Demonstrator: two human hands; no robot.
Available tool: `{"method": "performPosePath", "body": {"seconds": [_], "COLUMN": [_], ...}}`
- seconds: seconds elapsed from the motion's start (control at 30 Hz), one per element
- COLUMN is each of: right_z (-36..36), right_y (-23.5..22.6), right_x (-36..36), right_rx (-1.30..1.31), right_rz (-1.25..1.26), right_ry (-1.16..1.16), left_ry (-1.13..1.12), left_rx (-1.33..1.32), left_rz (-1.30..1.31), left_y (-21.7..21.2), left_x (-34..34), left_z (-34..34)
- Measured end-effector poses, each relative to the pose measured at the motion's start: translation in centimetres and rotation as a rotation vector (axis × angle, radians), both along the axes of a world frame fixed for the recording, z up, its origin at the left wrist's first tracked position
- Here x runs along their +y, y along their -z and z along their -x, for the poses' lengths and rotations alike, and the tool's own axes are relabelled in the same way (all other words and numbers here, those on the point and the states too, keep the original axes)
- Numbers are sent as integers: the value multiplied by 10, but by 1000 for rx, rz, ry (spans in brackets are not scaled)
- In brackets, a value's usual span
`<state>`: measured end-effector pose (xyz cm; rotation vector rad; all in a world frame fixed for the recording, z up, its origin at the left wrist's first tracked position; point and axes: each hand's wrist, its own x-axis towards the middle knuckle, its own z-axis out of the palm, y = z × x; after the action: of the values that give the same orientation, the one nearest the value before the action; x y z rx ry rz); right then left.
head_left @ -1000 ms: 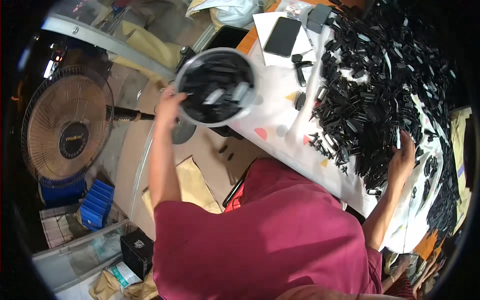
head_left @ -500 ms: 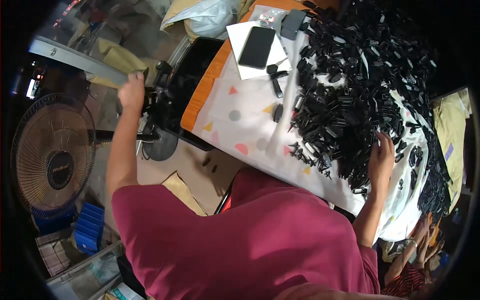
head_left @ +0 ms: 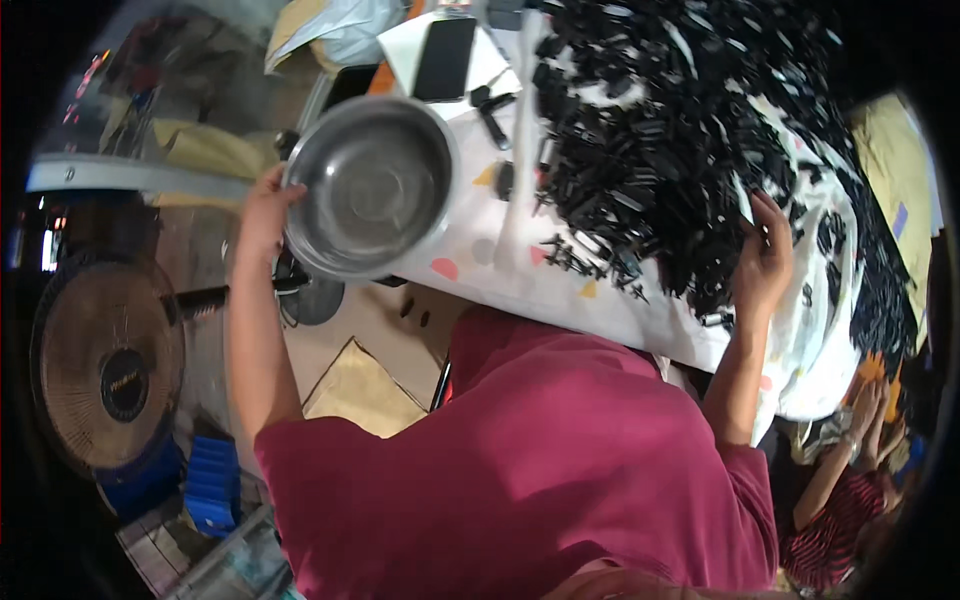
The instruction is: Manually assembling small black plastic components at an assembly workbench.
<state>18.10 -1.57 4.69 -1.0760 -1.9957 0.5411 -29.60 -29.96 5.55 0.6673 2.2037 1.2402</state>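
A: Starting at the left of the frame, what is the left hand doing?

B: It is gripping the rim of a steel bowl, fingers closed on the edge, holding it tilted at the table's near edge in the upper middle of the frame, so the empty inside is facing the camera

A: And further right?

B: The right hand is resting on the heap of small black plastic parts, fingers spread and curled into them at the pile's near edge; I cannot tell whether it is pinching any. The heap is lying on a white cloth with coloured shapes

A: Any packages or labels?

B: A dark phone is lying on white paper at the upper middle, blue crates are sitting at lower left beside a standing fan
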Motion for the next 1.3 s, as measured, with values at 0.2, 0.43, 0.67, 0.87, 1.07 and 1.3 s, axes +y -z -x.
{"method": "performPosePath", "body": {"seconds": [0.2,0.43,0.67,0.87,1.07,1.3], "right_z": [2,35,6,16,25,28], "right_y": [-13,-22,-30,14,7,-6], "right_x": [-11,-52,-60,-67,-70,-57], "right_rx": [1195,1225,-142,-67,74,147], "right_rz": [889,918,29,246,220,-95], "right_ry": [-439,-645,-467,-312,-380,-387], "left_ry": [150,732,664,335,572,837], "left_rx": [1351,-627,-663,1154,1584,348], "left_rz": [448,-333,-224,241,594,195], "left_y": [-8,-29,-5,23,36,-21], "left_x": [63,156,151,148,158,158], "left_z": [-101,-290,-292,-259,-211,-279]}}
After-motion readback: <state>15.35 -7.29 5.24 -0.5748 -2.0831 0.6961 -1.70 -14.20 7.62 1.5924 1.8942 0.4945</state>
